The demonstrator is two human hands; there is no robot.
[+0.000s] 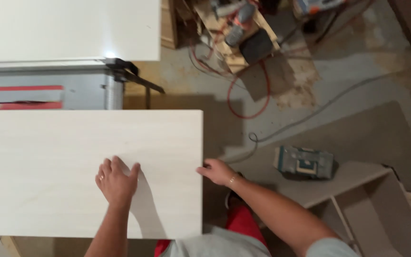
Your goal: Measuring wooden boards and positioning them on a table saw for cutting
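A large pale board (72, 162) lies flat and fills the left half of the view; everything else is best placed from it. The left hand (116, 181) rests palm down on the board's top face, near its right end and towards the near edge, fingers spread wide and pressing flat rather than gripping. The right hand (217, 171) sits at the board's right edge, its fingers curled narrow against that edge; whether they wrap under it cannot be told from here.

Beyond the board's far edge stands a table saw (48, 93), its grey counter showing red marked strips, with a dark fence rail (134, 76) jutting out past the board's far right corner. Farther beyond that lies a second white panel (72, 28). To the right of the board, on the dusty concrete floor (357, 76), sit a green power tool (304, 163), a red cable (258, 102) looped beside a grey one, and a heap of wood offcuts and tools (236, 33). Nearer than the green tool stands an open plywood cabinet carcass (357, 195).

As a judgement, the step in hand is steadying and lining up the board against the saw's counter. Any further shift calls for even downward pressure from the flat hand, while the edge hand guides the end squarely and stays well away from the red-marked area.
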